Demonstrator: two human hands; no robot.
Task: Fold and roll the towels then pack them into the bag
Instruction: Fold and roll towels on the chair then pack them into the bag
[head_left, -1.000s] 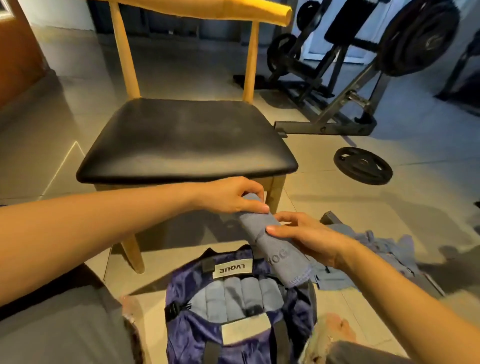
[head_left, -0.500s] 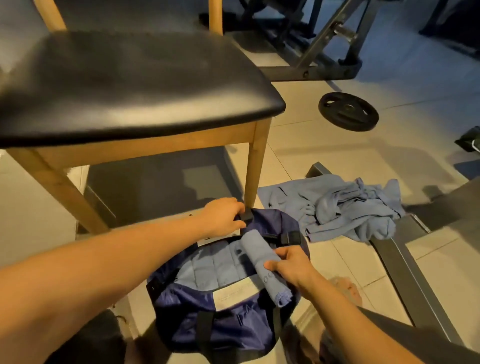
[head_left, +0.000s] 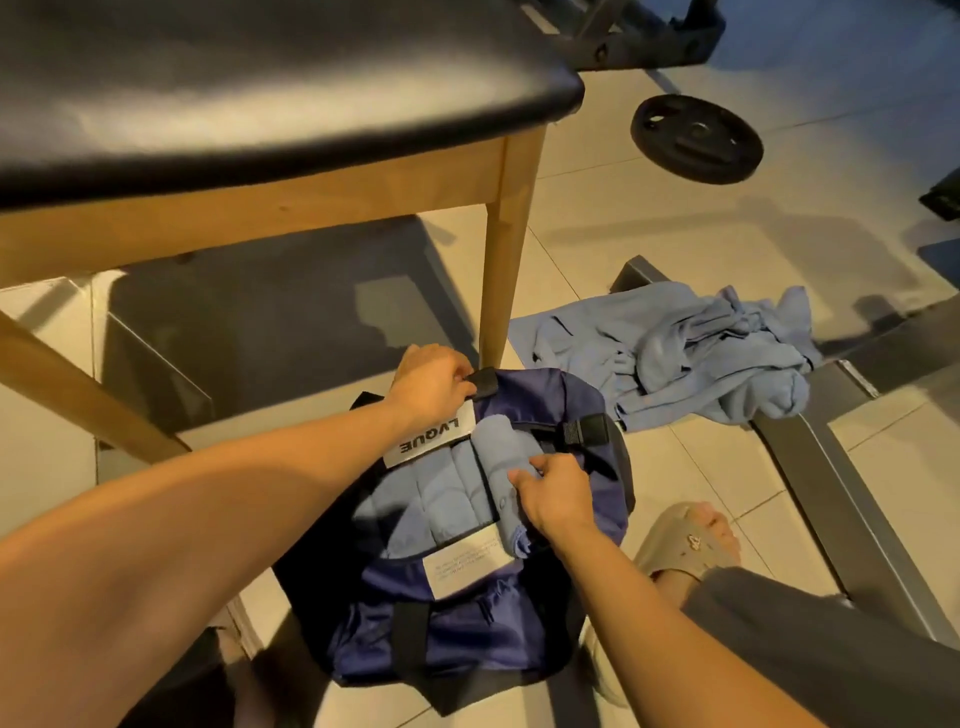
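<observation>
Navy nylon bag (head_left: 467, 639) on the floor, mouth up. L to R: left grip (head_left: 431, 387) pinches the far rim by the label, holding the mouth wide; packed rolls (head_left: 431, 501) lie side by side inside; right grip (head_left: 556, 499) is curled round the rolled towel (head_left: 491, 462), which sits partly in at the row's right end. Best practice: press roll down w/ loose edge underneath, snug vs. its neighbour, so it can't unwind. Unfolded towels (head_left: 701, 358) are heaped on the floor, right of bag.

One head-worn camera looks steeply down and forward, close over the open bag (head_left: 457, 618) on the tiled floor (head_left: 623, 234).
</observation>
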